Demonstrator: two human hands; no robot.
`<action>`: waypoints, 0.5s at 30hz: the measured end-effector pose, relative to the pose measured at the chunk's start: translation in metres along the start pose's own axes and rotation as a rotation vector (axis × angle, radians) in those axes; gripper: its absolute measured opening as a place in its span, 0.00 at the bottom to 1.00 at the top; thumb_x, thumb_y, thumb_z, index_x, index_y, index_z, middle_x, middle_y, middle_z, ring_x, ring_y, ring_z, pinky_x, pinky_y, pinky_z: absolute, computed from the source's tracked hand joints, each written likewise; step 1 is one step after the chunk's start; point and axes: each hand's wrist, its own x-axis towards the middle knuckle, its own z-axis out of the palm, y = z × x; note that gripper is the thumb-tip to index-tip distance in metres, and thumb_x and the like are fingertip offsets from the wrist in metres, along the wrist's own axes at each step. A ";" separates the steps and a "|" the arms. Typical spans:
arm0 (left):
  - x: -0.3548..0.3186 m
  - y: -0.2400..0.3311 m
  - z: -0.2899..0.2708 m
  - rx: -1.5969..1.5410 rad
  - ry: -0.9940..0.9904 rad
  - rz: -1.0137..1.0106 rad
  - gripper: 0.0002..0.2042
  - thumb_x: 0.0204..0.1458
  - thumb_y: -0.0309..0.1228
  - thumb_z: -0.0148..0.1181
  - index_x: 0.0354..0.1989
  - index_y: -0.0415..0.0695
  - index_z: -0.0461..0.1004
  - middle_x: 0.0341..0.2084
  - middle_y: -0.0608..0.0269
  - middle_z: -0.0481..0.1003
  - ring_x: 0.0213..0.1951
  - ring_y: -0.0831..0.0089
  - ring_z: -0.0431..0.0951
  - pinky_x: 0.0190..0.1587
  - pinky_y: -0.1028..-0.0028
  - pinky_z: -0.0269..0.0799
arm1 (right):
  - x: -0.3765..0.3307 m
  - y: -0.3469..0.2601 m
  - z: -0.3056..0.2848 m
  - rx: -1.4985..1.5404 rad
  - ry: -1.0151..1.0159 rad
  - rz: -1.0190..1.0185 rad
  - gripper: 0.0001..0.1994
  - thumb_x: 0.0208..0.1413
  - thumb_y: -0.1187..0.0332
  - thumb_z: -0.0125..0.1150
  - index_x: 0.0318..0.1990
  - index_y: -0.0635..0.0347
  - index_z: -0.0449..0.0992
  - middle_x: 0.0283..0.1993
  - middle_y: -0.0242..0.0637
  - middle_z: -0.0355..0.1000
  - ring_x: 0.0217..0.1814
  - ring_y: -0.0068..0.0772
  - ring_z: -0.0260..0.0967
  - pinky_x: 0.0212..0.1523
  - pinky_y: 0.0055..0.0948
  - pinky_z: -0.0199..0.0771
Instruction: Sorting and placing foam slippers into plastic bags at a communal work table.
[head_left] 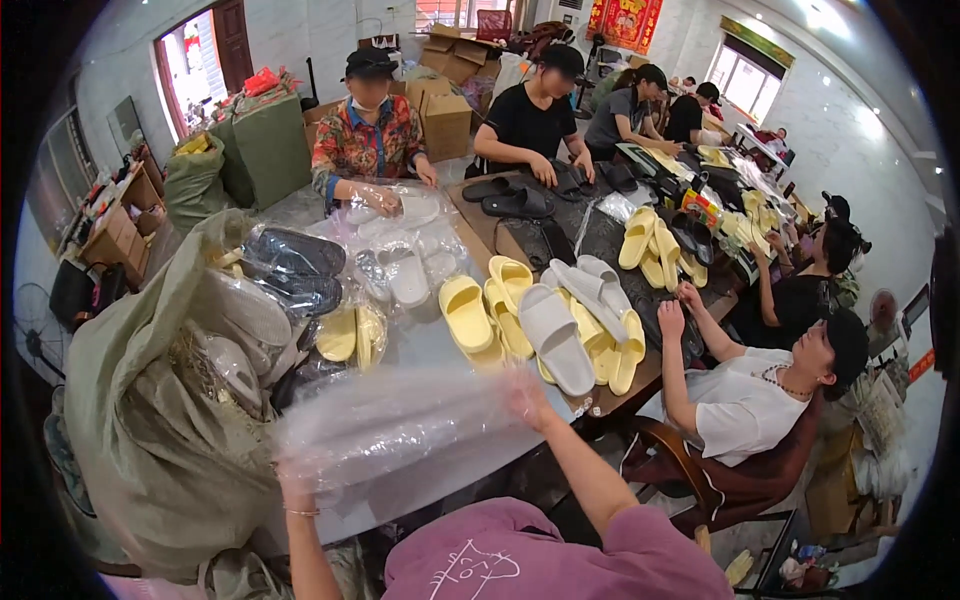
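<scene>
A clear plastic bag [400,415], smeared by motion, is stretched between my two hands above the table. My left hand [294,474] is closed on its near left end, beside the big sack. At the far right corner, my right hand [527,396] grips the plastic, fingers partly blurred. I cannot tell whether anything is inside the bag. Just beyond my right hand lies a pile of slippers, with a grey slipper [557,338] over yellow slippers [467,312]. Bagged yellow slippers [340,334] lie past the bag's left part.
A large olive sack [140,400] at the left holds bagged slippers, with bagged dark slippers [293,268] on top. Across the table, a person in a floral shirt [368,145] handles clear bags. A person in white [745,400] sits at the right; several others work along the table.
</scene>
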 end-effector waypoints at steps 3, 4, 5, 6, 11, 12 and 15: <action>0.002 0.114 0.022 -0.265 0.006 0.020 0.07 0.50 0.25 0.56 0.37 0.38 0.71 0.32 0.65 0.74 0.32 0.79 0.74 0.34 0.78 0.71 | 0.039 -0.022 -0.058 0.825 -0.071 0.589 0.16 0.46 0.68 0.62 0.42 0.65 0.73 0.36 0.28 0.72 0.36 0.23 0.69 0.39 0.25 0.69; 0.007 0.117 0.019 -0.361 -0.006 0.049 0.07 0.49 0.25 0.58 0.36 0.38 0.71 0.31 0.65 0.74 0.32 0.80 0.73 0.34 0.78 0.71 | 0.056 -0.031 -0.071 0.864 -0.137 0.685 0.17 0.44 0.66 0.65 0.41 0.65 0.74 0.35 0.29 0.73 0.36 0.23 0.69 0.39 0.25 0.69; 0.002 0.141 0.032 -0.328 0.103 0.015 0.07 0.48 0.26 0.60 0.34 0.37 0.73 0.27 0.64 0.75 0.30 0.81 0.73 0.30 0.78 0.70 | 0.064 -0.036 -0.077 0.905 -0.200 0.772 0.18 0.41 0.65 0.68 0.39 0.65 0.75 0.34 0.30 0.74 0.37 0.23 0.69 0.39 0.24 0.68; 0.003 0.139 0.033 -0.325 0.103 0.023 0.07 0.48 0.26 0.60 0.34 0.37 0.73 0.27 0.64 0.75 0.30 0.81 0.73 0.30 0.78 0.70 | 0.064 -0.033 -0.073 0.909 -0.195 0.766 0.18 0.41 0.65 0.68 0.39 0.65 0.75 0.34 0.30 0.74 0.37 0.23 0.69 0.39 0.24 0.68; 0.005 0.038 0.068 0.279 -0.108 -0.199 0.16 0.47 0.34 0.60 0.39 0.35 0.73 0.31 0.59 0.77 0.31 0.64 0.75 0.36 0.66 0.69 | 0.032 0.031 0.004 0.454 -0.603 1.039 0.39 0.31 0.50 0.73 0.51 0.66 0.70 0.46 0.46 0.72 0.49 0.35 0.68 0.50 0.30 0.65; -0.013 -0.061 0.040 0.376 -0.185 -0.225 0.22 0.47 0.41 0.59 0.44 0.34 0.71 0.36 0.53 0.77 0.37 0.61 0.76 0.42 0.66 0.69 | 0.023 0.030 0.037 0.484 -0.596 0.993 0.40 0.30 0.49 0.73 0.51 0.67 0.70 0.47 0.46 0.71 0.50 0.36 0.67 0.51 0.29 0.64; -0.012 -0.067 0.075 0.550 -0.201 -0.619 0.31 0.42 0.47 0.62 0.48 0.33 0.67 0.43 0.48 0.72 0.41 0.59 0.74 0.44 0.65 0.68 | -0.003 0.049 0.070 0.461 -0.636 1.046 0.40 0.31 0.55 0.74 0.54 0.67 0.66 0.50 0.45 0.70 0.51 0.37 0.66 0.52 0.29 0.64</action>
